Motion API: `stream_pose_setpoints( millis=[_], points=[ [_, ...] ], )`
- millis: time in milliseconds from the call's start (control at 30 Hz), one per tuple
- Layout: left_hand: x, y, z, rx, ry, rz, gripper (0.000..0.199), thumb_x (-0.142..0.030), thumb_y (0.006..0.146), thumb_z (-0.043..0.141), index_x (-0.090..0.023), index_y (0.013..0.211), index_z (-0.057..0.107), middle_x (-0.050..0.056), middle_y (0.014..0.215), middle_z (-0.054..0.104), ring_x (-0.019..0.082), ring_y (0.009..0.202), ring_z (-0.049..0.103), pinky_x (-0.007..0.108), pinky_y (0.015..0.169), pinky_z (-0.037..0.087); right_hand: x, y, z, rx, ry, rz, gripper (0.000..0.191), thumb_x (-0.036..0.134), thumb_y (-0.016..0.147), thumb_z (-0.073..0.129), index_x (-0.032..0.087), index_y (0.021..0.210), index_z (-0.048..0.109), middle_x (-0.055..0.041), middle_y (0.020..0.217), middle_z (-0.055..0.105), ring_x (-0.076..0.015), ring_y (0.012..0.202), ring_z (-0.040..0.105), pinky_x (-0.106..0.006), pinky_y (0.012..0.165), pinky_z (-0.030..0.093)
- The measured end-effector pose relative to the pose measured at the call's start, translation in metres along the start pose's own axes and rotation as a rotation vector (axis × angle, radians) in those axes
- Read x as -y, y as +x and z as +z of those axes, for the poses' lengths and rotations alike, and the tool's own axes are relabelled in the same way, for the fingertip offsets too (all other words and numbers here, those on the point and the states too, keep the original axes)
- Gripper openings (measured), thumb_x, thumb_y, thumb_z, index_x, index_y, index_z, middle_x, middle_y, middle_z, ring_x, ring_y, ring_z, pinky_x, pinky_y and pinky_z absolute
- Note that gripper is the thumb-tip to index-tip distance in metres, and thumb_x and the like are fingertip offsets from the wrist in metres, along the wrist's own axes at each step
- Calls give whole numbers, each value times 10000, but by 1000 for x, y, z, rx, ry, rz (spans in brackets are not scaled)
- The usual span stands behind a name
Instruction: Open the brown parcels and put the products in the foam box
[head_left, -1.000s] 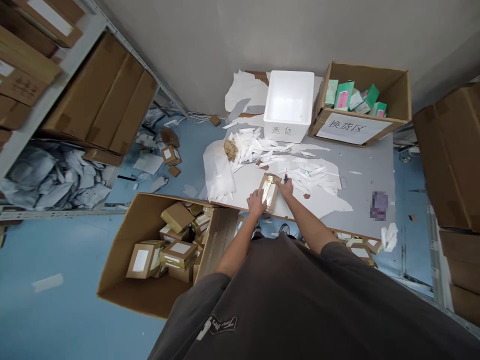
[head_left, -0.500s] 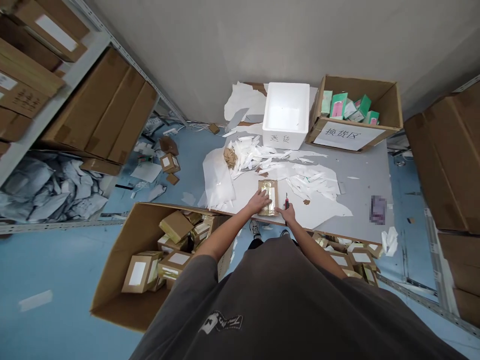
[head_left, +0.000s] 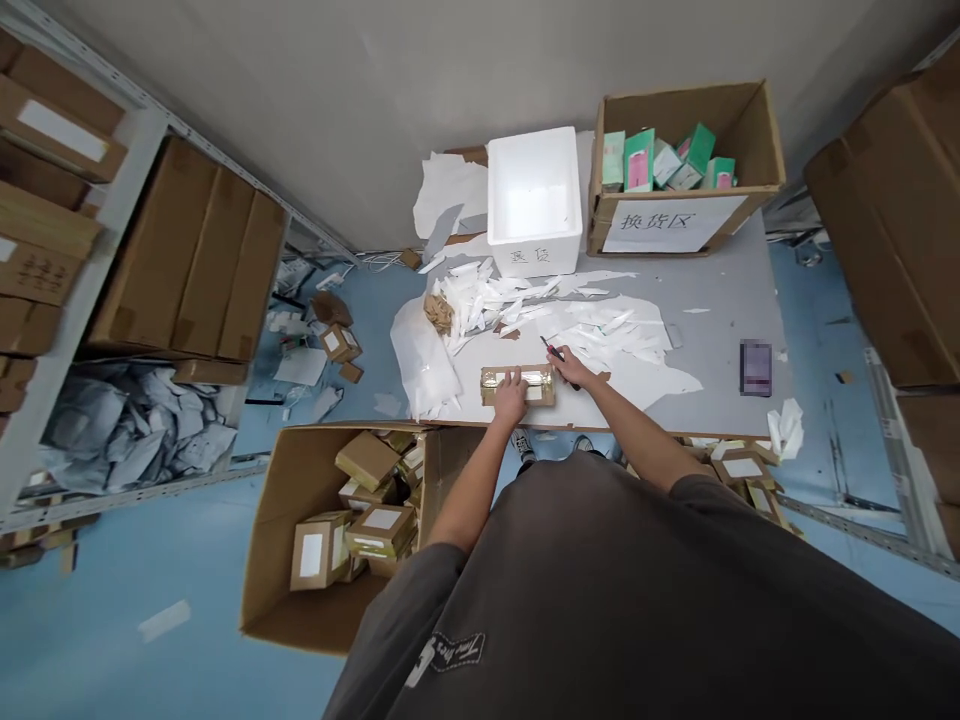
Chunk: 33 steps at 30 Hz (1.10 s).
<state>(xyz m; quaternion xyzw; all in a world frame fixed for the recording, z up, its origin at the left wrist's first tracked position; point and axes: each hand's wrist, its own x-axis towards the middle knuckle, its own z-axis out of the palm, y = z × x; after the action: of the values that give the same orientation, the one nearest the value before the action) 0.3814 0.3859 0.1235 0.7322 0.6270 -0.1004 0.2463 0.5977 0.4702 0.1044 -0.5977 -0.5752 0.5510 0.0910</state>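
Note:
A small cardboard box [head_left: 541, 392], wrapped in shiny tape and bearing a white label, lies lengthwise along the table's near edge. Across its top rest the fingers of my left hand [head_left: 511, 396], gripping it against the table. My right hand [head_left: 573, 368] is closed around a utility knife [head_left: 553, 350] with some red on it. The knife's front end points up and left, just beyond the box's right end; whether the blade touches the box I cannot tell. White paper strips [head_left: 607, 335] lie scattered behind both hands.
On the table [head_left: 705, 290] stand a white foam box [head_left: 534, 255] and a labelled carton [head_left: 611, 225] holding green packages. A phone-like blurred item [head_left: 756, 368] lies at right. A large open carton [head_left: 262, 560] with small boxes sits at lower left. Shelves [head_left: 146, 190] flank the left side.
The small box has turned from upright in view to sideways. My left hand has shifted with it, and my right hand has moved up beside its right end with the knife tilted left.

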Motion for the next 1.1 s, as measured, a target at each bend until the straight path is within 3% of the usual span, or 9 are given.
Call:
stream_pose_setpoints(
  millis=[100, 167, 300, 433, 633, 800, 933, 1100],
  points=[
    [-3, 6, -3, 29, 12, -34, 612, -107, 794, 800, -210, 1386, 687, 125, 1819, 324, 390, 1672, 305, 552, 1327, 348, -23, -22, -17, 280, -76, -27, 317, 548, 1131, 470, 247, 1139, 569, 8, 803, 681, -166, 611, 633, -257, 665, 526],
    [-3, 12, -6, 62, 25, -37, 642, -121, 770, 846, -216, 1388, 702, 113, 1824, 315, 390, 1673, 305, 513, 1328, 359, -33, -31, -27, 379, -235, -62, 306, 501, 1135, 476, 233, 1105, 620, -25, 834, 714, -187, 658, 670, -262, 677, 510],
    [-1, 15, -9, 86, 48, -21, 665, -191, 756, 932, -253, 1383, 720, 88, 1835, 292, 407, 1669, 313, 522, 1313, 387, -29, -28, -41, 282, -597, -137, 291, 458, 1091, 572, 233, 1209, 715, -119, 1074, 792, -283, 931, 738, -305, 763, 494],
    [0, 14, -9, 74, 82, -32, 561, -253, 801, 948, -259, 1324, 746, 80, 1836, 290, 402, 1667, 320, 547, 1295, 409, -17, -20, -39, 251, -703, -175, 338, 463, 1021, 692, 242, 1266, 763, -142, 1162, 807, -332, 1064, 736, -337, 839, 493],
    [-4, 16, -11, 124, 72, -56, 625, -303, 782, 983, -231, 1346, 724, 106, 1847, 242, 424, 1678, 291, 542, 1283, 435, -44, -44, -20, 391, -476, -228, 243, 406, 1031, 678, 250, 1170, 803, -87, 1114, 820, -289, 994, 753, -303, 820, 506],
    [-7, 13, -8, 56, 27, -56, 619, -269, 816, 955, -210, 1371, 688, 131, 1845, 241, 413, 1674, 307, 526, 1276, 449, -71, -68, -7, 288, -155, -29, 321, 488, 1101, 571, 210, 1014, 707, -36, 855, 751, -165, 599, 636, -252, 617, 471],
    [-5, 11, -11, 85, -4, -55, 749, -336, 790, 985, -215, 1444, 641, 148, 1851, 211, 423, 1686, 269, 540, 1301, 401, -80, -82, -6, 249, -4, -7, 315, 471, 1074, 615, 217, 889, 629, 6, 717, 661, -145, 558, 580, -228, 562, 446],
    [0, 18, -16, -22, -80, -35, 804, -585, 984, 760, -273, 1664, 465, 135, 1777, 408, 370, 1658, 338, 503, 1315, 363, -84, -94, -25, 98, 145, 28, 285, 486, 1101, 521, 236, 1026, 637, 45, 653, 592, -151, 537, 568, -225, 540, 464]
  ],
)
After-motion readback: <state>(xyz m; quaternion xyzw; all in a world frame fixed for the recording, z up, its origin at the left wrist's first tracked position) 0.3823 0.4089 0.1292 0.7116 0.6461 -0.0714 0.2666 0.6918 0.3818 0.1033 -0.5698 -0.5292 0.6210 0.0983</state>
